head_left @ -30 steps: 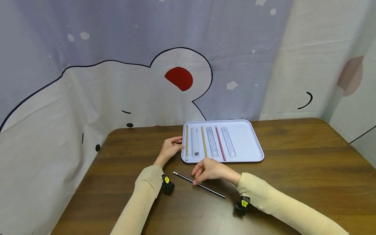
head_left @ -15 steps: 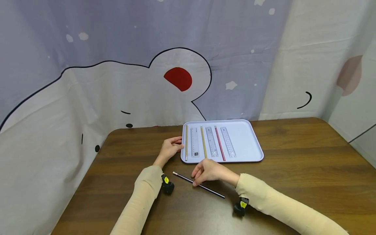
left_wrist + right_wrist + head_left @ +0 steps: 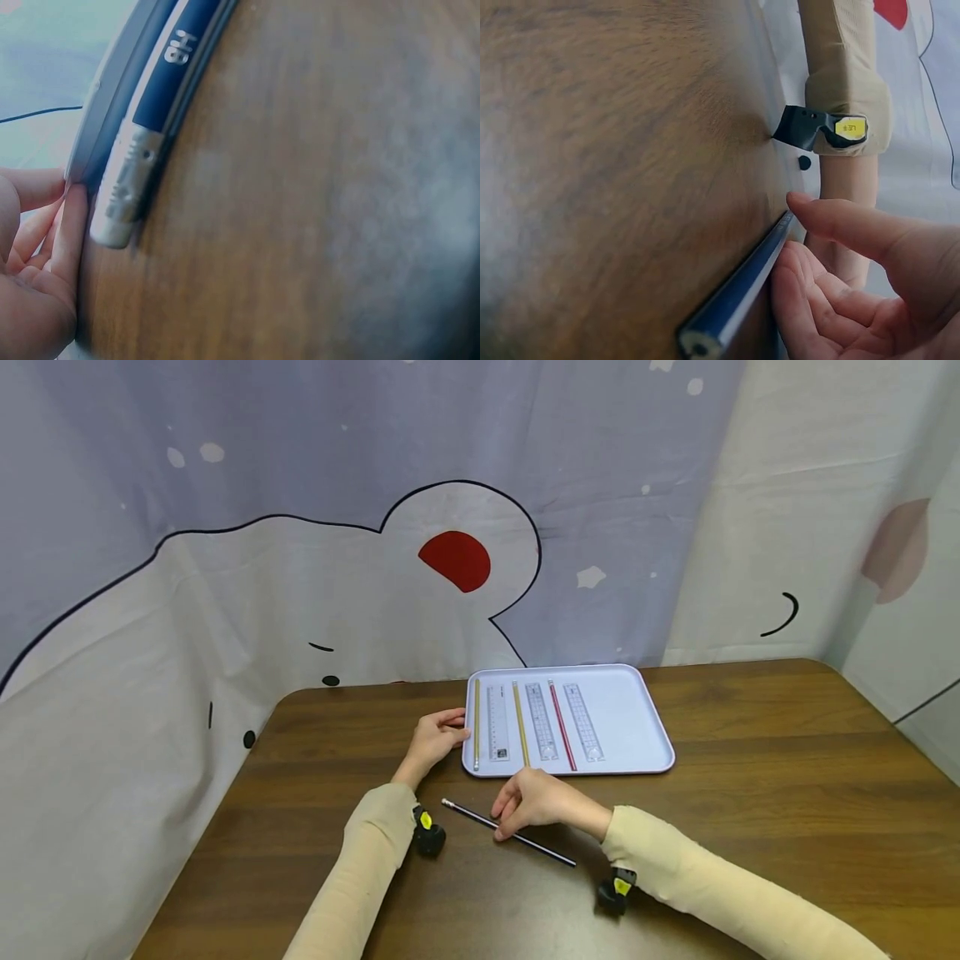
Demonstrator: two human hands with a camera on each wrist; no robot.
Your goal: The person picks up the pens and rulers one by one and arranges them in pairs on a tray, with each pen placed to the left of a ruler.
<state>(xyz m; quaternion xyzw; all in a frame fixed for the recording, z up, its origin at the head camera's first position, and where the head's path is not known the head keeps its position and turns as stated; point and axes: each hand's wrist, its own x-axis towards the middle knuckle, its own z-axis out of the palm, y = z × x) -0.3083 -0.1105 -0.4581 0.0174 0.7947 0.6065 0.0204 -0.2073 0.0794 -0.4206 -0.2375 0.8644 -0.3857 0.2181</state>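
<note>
A white tray [image 3: 633, 718] lies at the far side of the table, and my left hand [image 3: 431, 743] pinches its left rim between thumb and fingers. Along that rim, the left wrist view has my left hand [image 3: 41, 262] at the edge. A dark blue pencil [image 3: 542, 847] with a white eraser end lies slantwise on the wood in front of the tray. My right hand [image 3: 536, 802] reaches over it, thumb and fingertips pinching its middle. Seen from the right wrist, the pencil [image 3: 739, 289] passes between my thumb and fingers.
Inside the tray, side by side, are a yellow pencil [image 3: 477, 727], a clear ruler [image 3: 498, 722], a second yellow pencil [image 3: 521, 722], another clear ruler [image 3: 541, 722], a red pencil [image 3: 562, 727] and one more ruler [image 3: 582, 722]. A patterned curtain [image 3: 225, 610] hangs behind the table [image 3: 750, 810].
My right hand has shifted very slightly to the right and toward me on the dark blue pencil. The pencil, the tray and my left hand stay in place.
</note>
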